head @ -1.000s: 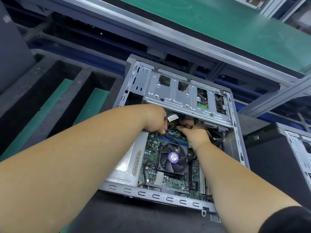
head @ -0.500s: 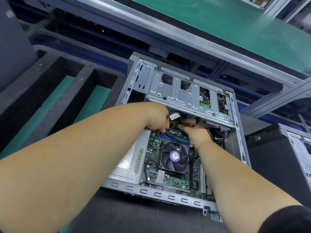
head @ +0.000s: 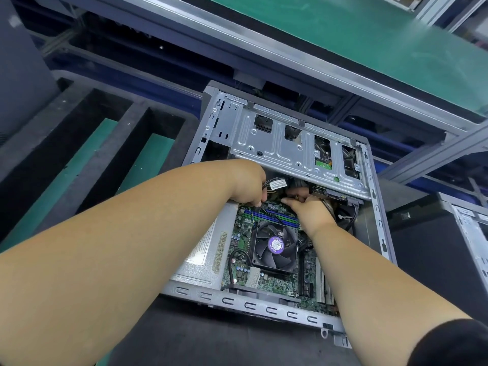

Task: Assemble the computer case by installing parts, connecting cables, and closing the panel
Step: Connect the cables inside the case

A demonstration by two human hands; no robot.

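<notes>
We're looking down into the open computer case point(head: 287, 207) lying on its side, and little has changed over the last second. Both hands are still working under the drive cage point(head: 293, 146), above the fan point(head: 274, 245). Our left hand point(head: 249, 186) is curling round the wire bundle point(head: 272, 187), our right hand point(head: 307, 207) is pinching something we can't make out, so we're likely still seating a connector.

Fingertips point(head: 257, 202) hidden among cables point(head: 272, 188)

left hand point(head: 248, 184), right hand point(head: 309, 207), fingers curled
</notes>
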